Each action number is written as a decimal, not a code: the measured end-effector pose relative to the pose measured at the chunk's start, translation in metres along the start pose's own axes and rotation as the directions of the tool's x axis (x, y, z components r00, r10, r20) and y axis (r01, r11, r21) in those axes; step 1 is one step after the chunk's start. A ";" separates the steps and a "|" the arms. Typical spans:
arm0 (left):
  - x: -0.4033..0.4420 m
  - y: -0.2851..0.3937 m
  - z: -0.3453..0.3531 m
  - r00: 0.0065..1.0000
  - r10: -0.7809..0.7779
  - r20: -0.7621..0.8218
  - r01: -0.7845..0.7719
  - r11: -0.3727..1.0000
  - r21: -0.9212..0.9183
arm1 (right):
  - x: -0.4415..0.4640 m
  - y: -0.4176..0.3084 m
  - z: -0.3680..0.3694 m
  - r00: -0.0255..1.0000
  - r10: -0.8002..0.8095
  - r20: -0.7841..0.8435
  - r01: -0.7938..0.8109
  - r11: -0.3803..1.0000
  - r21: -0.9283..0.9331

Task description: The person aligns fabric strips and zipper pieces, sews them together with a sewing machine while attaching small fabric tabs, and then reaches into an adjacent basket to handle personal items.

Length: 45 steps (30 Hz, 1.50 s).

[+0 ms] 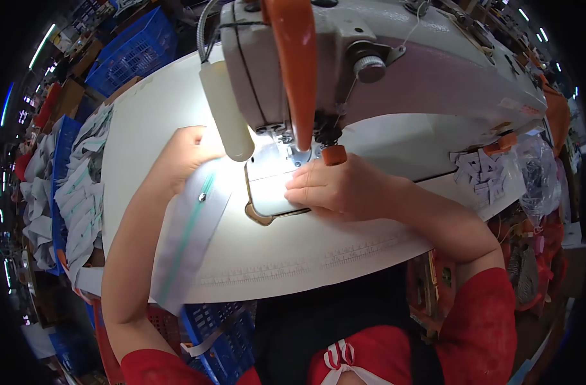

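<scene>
Head view: two bare hands work at one sewing machine [396, 70] on one pale worktable [152, 96]. The left hand [193, 151] is left of the needle area, its forearm rising steeply from a bent elbow. Its fingers curl inward, but glare and the white lamp [225, 112] obscure the tips, so whether they grip anything cannot be told.

One pale zipper strip [193, 224], with one teal zipper and one metal slider [202, 197], has its upper end against this hand; it slants down across the table to the front edge.

The right hand [335, 186] lies palm down over the needle plate [267, 189], fingers extended leftward and close together, just below the needle area. The forearm slopes in from the lower right. No grip shows; what may lie beneath the palm cannot be told.

Three blue baskets are visible: one at upper left [132, 58], one at far left [63, 192] beside a heap of zipper pieces [84, 183], one below the table [222, 340]. At right, one pile of small labels [480, 174] sits beside clear plastic [540, 173]; neither the pieces nor the labels can be counted.
</scene>
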<state>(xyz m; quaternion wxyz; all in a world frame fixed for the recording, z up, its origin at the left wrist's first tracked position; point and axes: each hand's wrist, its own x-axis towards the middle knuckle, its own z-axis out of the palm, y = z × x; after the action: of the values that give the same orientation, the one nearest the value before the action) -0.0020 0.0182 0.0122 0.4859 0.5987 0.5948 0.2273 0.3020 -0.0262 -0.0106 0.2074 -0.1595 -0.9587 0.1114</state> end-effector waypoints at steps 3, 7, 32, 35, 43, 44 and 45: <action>-0.027 0.003 -0.016 0.993 -0.084 -0.083 0.047 0.925 -0.377 | 0.012 -0.022 0.000 0.982 0.184 0.038 -0.182 0.880 0.439; -0.061 0.028 -0.020 0.921 -0.078 -0.382 -0.230 0.683 -0.693 | 0.025 -0.052 0.009 0.925 0.348 0.151 -0.325 0.521 0.790; -0.070 0.012 0.050 0.821 0.564 0.089 -0.442 0.530 0.724 | 0.019 -0.018 0.017 0.797 0.580 0.170 -0.544 0.565 0.620; -0.051 0.013 0.056 0.846 0.515 0.141 -0.489 0.642 0.591 | 0.014 -0.017 0.018 0.797 0.581 0.167 -0.553 0.588 0.590; -0.053 0.001 0.061 0.801 0.575 0.165 -0.542 0.582 0.606 | 0.008 -0.009 -0.004 0.782 0.586 0.213 -0.590 0.586 0.555; -0.054 -0.003 0.064 0.749 0.643 0.157 -0.583 0.528 0.618 | 0.007 -0.007 -0.008 0.772 0.595 0.224 -0.599 0.561 0.571; -0.055 -0.005 0.066 0.691 0.707 0.149 -0.617 0.471 0.631 | 0.006 -0.007 -0.009 0.761 0.603 0.237 -0.607 0.537 0.585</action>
<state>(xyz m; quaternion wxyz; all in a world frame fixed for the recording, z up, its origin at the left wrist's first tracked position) 0.0406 -0.0549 -0.0032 0.0850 0.8916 0.3860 0.2208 0.2986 -0.0291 0.0015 0.1939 -0.4011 -0.7487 0.4909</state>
